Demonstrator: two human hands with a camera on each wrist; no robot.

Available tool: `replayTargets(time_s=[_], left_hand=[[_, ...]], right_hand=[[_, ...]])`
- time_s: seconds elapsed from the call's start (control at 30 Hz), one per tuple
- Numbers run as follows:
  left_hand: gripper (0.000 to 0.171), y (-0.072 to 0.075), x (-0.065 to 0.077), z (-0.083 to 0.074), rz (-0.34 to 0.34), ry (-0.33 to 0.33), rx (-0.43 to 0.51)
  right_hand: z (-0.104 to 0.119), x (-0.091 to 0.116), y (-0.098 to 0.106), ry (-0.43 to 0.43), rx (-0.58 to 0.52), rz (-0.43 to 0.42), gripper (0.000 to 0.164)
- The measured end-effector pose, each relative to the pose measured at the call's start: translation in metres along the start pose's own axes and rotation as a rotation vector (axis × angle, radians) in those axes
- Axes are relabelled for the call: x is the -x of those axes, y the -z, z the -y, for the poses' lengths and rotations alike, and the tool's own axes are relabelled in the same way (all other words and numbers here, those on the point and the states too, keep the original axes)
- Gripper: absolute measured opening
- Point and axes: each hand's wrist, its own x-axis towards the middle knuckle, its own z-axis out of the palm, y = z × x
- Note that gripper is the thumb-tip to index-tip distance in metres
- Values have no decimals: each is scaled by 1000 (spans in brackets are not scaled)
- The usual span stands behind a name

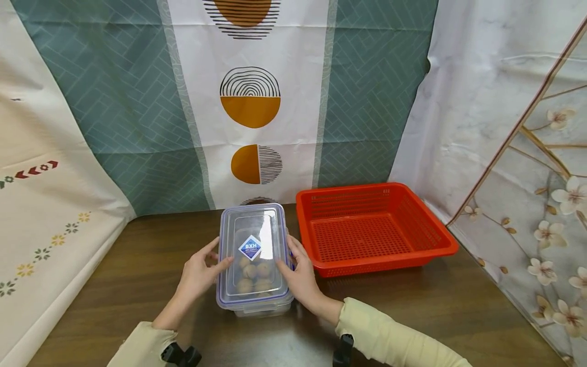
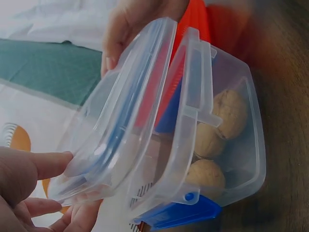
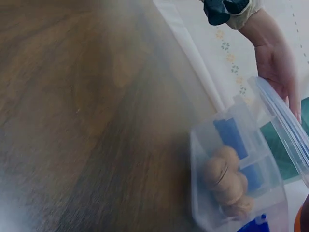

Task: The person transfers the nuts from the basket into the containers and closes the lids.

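A clear plastic food box (image 2: 244,181) stands on the table with several walnuts (image 2: 231,113) in it. Above its rim is the clear lid (image 1: 252,224), with a blue-edged border and a blue BXH label (image 1: 250,247). The left wrist view shows a gap between lid and box. My left hand (image 1: 199,270) holds the lid's left edge, thumb on top and fingers beneath. On the opposite edge my right hand (image 1: 300,275) grips it, thumb on top; its other fingers are partly hidden. A blue clasp (image 2: 183,212) hangs folded out from the box.
A red slotted plastic basket (image 1: 380,260) stands to the right of the box, close to my right hand. The brown wooden table (image 1: 151,255) lies beneath. Patterned cloths (image 1: 137,102) hang behind and at both sides.
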Motion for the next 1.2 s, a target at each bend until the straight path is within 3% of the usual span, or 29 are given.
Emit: replayTargets(time_s=[0.23,0.5,1.2], left_hand=[[66,-6,-6,7,73,58,42],[64,-14,-11,16,135,90,89],[64,-28,-12,26,195,125,111]], right_hand=[[-13,1,3,-26,7,48,56],[-49,1,2,-53,148,40,59],[-57,5,7,-113,131,69,58]])
